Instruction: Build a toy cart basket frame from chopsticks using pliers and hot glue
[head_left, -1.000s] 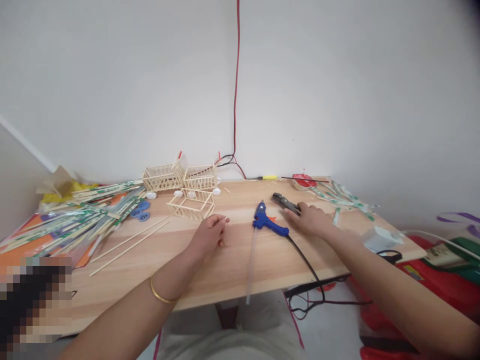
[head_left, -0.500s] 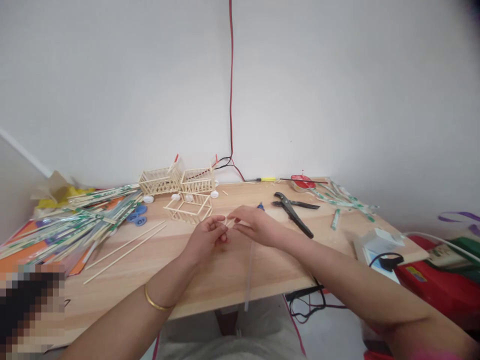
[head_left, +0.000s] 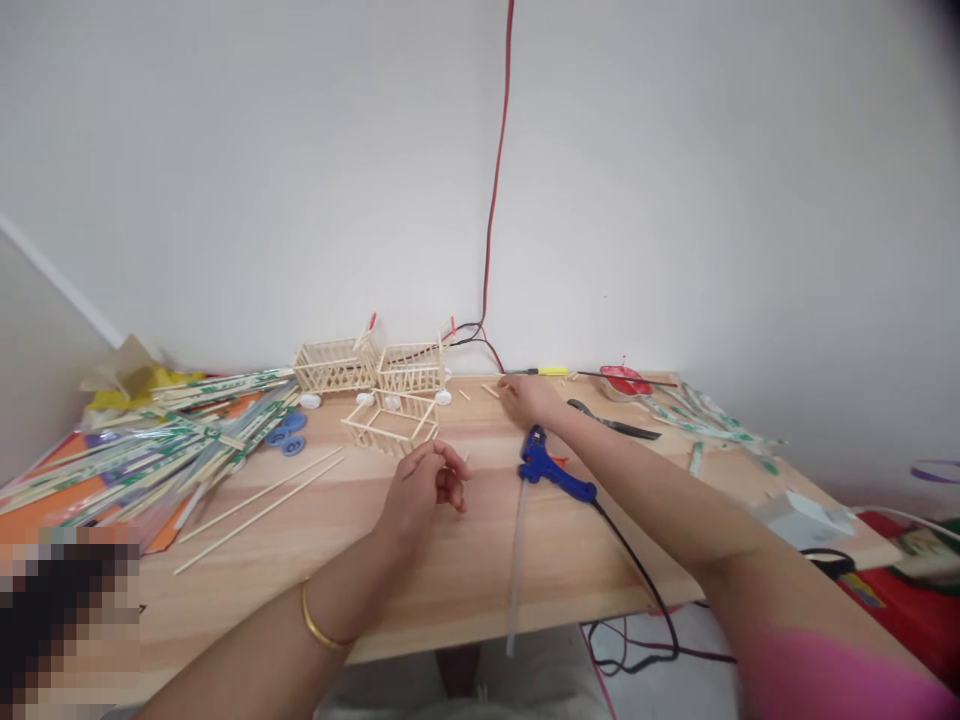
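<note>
My left hand (head_left: 427, 485) is raised above the table with its fingers curled in a pinch; a tiny pale end, seemingly of a short wooden stick (head_left: 466, 457), shows at the fingertips. Further back, my right hand (head_left: 531, 398) reaches down to the tabletop, fingers together beside some short cut stick pieces (head_left: 489, 390); what they hold, if anything, is hidden. A blue glue gun (head_left: 551, 468) lies under my right forearm, a long clear glue stick (head_left: 516, 570) extending from it past the table's front edge. Just behind my left hand sits an open stick frame (head_left: 394, 422).
Two stick-built carts (head_left: 337, 365) with white wheels stand by the wall. Packaged sticks (head_left: 217, 430), blue wheels (head_left: 291, 437) and two long sticks (head_left: 262, 510) lie left. Right are partly covered black-handled cutters (head_left: 622, 427), a red dish (head_left: 625, 382), wrappers (head_left: 705, 415) and a white box (head_left: 802, 522).
My hands have parted. The right one moved back to the stick pieces, uncovering the glue gun, while the left stayed near the front of the frame. The view shifted slightly.
</note>
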